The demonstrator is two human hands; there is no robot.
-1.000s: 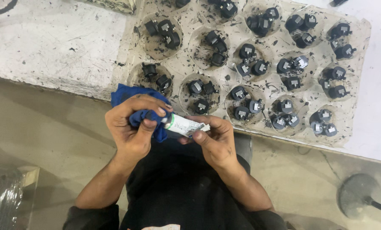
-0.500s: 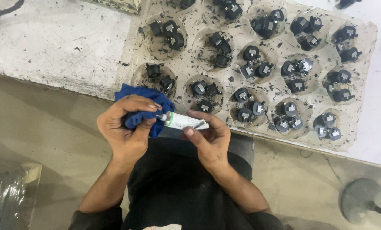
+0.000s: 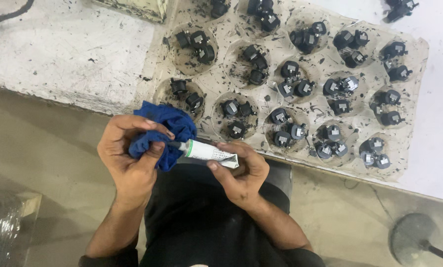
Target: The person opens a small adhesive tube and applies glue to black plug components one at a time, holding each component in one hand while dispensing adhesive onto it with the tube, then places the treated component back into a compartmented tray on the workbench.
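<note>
My left hand grips a crumpled blue cloth just below the table's front edge. My right hand holds a small white tube with a green band, lying level between its fingers. The tube's nozzle end points left and presses into the blue cloth, where the two hands meet. Both hands hover over my lap, in front of a clear plastic tray with round pockets.
Each tray pocket holds two or three small black parts with grey tops. The tray lies on a worn white table speckled with dark grime. A round grey base stands on the floor at lower right, a plastic-wrapped bundle at lower left.
Both hands with cloth and tube have drifted slightly left and down in view. The cloth stays wrapped around the tube's nozzle end; the grip has not changed.
</note>
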